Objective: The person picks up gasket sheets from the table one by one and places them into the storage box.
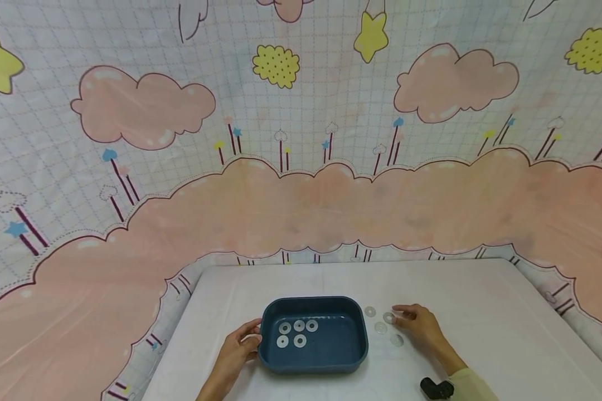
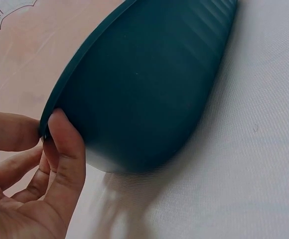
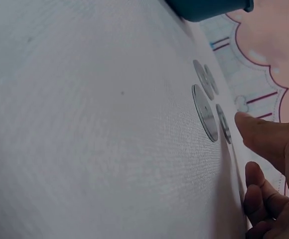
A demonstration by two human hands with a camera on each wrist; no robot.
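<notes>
Blue tray (image 1: 337, 344) upright; five flat washers (image 1: 296, 340) inside, four beside.

Tray (image 1: 313, 367) at the left hand (image 1: 237, 349): smooth plastic, faint gloss
Discs (image 3: 208, 123) beside the right hand (image 1: 422, 327): smooth, shiny metal
White sheet (image 1: 486, 317) beneath both hands: matt, finely textured like weave

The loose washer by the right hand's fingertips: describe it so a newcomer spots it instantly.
Find the dark blue tray on the white table. Right of it lie four loose washers, beside the right hand. The target washer is the one closest to that hand's fingertips; the other three lie farther off.
</notes>
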